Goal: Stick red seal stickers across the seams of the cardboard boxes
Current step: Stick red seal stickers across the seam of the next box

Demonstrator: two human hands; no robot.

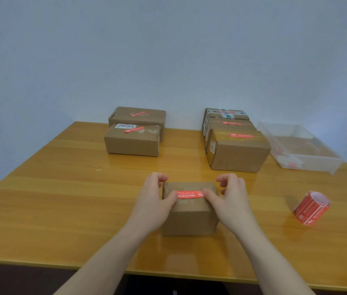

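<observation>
A small cardboard box (189,218) stands on the wooden table (61,209) near the front edge. A red seal sticker (189,194) lies across its top. My left hand (153,201) is at the box's left side, with its thumb pressing the sticker's left end. My right hand (230,199) is at the right side, and its thumb presses the sticker's right end. The other fingers of both hands hang loosely curled above the box's far corners. A roll of red stickers (311,207) lies on the table to the right.
Two boxes with red stickers (133,143) stand at the back left. Three more stickered boxes (240,154) stand in a row at the back right. Beside them, at the right edge, is a clear plastic bin (317,165) holding scraps. A pale wall is behind.
</observation>
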